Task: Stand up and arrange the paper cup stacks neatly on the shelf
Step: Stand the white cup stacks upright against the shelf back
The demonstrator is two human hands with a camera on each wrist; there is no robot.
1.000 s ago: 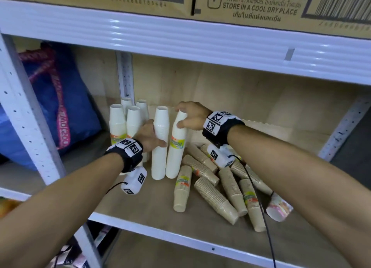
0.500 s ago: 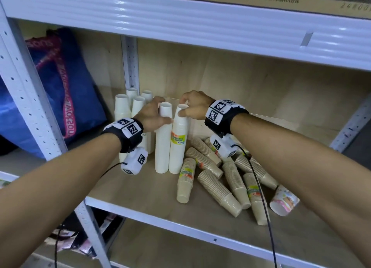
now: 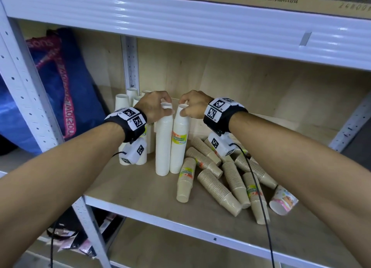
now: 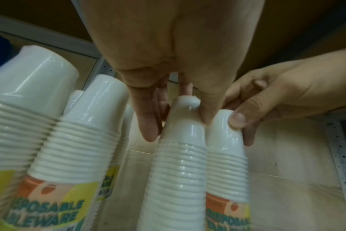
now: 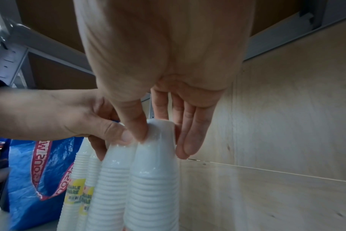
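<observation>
- The shelf (image 3: 140, 189) is maybe half sorted from where I'm standing: there's a tidy-ish white zone on the left and a messy brown zone on the right.
- Biggest chunk left to do, I'd say, is the pile of brown cup stacks (image 3: 218, 189) lying on their sides across the right half of the board, pointing every which way and overlapping each other. None of those are upright.
- Done part: a cluster of white cup stacks (image 3: 122, 101) stands upright at the back left, near the shelf's rear post, mostly hidden behind the left arm.
- In hand right now are two more upright white stacks, standing side by side and touching, just in front of that cluster. The unlabelled stack (image 3: 164, 145) is on the left and the labelled stack (image 3: 179, 141) is on the right.
- The left hand (image 3: 153, 106) has its fingers (image 4: 149, 125) curled over the top of the unlabelled stack, thumb on one side and fingers on the other, clamped on it.
- The right hand (image 3: 192, 105) pinches the top of the labelled stack, thumb in front and fingers (image 5: 190, 132) down the back.
- One loose printed cup (image 3: 283, 202) lies tipped over at the far right edge of the pile and still needs a home too.
</observation>
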